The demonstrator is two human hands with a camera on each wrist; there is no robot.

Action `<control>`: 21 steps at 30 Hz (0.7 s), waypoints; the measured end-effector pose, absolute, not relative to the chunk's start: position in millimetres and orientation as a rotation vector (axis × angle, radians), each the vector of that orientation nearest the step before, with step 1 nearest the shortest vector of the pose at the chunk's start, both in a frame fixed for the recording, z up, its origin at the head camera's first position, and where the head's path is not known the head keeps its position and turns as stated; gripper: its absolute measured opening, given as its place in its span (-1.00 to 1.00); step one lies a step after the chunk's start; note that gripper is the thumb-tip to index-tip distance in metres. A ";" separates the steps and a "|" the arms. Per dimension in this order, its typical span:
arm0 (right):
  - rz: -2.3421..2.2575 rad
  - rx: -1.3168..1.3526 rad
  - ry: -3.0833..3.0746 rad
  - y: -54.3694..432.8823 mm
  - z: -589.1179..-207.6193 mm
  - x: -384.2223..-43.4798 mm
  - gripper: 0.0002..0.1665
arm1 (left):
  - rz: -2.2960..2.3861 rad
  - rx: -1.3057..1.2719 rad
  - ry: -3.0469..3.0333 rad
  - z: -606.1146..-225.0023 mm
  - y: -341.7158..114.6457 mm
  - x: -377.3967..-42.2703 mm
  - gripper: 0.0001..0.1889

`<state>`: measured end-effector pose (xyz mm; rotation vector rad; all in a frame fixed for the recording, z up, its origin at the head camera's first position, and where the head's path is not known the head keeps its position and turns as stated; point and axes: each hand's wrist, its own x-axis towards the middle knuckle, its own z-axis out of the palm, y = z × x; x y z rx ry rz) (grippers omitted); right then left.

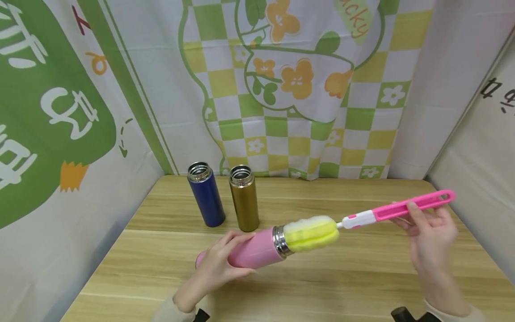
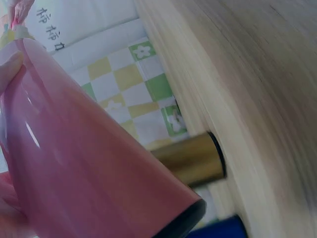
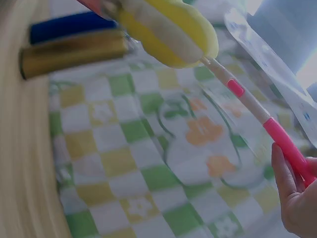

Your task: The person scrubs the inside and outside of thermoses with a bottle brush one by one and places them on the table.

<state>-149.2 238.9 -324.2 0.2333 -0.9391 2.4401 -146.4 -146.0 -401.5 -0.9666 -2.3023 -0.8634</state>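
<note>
My left hand (image 1: 217,264) grips a pink bottle (image 1: 257,248) around its body, tilted with its steel mouth toward the right. In the left wrist view the pink bottle (image 2: 94,148) fills much of the picture, its dark base low down. My right hand (image 1: 432,230) holds the pink handle of a bottle brush (image 1: 414,205) between thumb and fingers. The brush's yellow and white sponge head (image 1: 311,233) sits at the bottle's mouth, most of it outside; whether its tip is inside is hidden. In the right wrist view the sponge head (image 3: 171,32) is close by.
A blue bottle (image 1: 207,197) and a gold bottle (image 1: 244,201) stand uncapped side by side behind the pink one on the wooden table (image 1: 342,286). A patterned curtain (image 1: 289,143) hangs along the table's back edge, with printed cloth on both sides.
</note>
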 end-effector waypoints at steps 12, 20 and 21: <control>2.396 0.211 -0.921 253.9 -320.0 -152.2 -0.81 | -0.866 -0.929 -2.282 -399.4 -158.2 -146.8 -0.26; 2.445 0.249 -1.027 251.2 -324.2 -152.8 -0.76 | -0.875 -0.938 -2.242 -397.7 -155.5 -146.2 -0.26; 2.436 0.245 -1.048 250.5 -324.6 -152.6 -0.76 | -0.876 -0.937 -2.237 -397.5 -155.2 -146.3 -0.26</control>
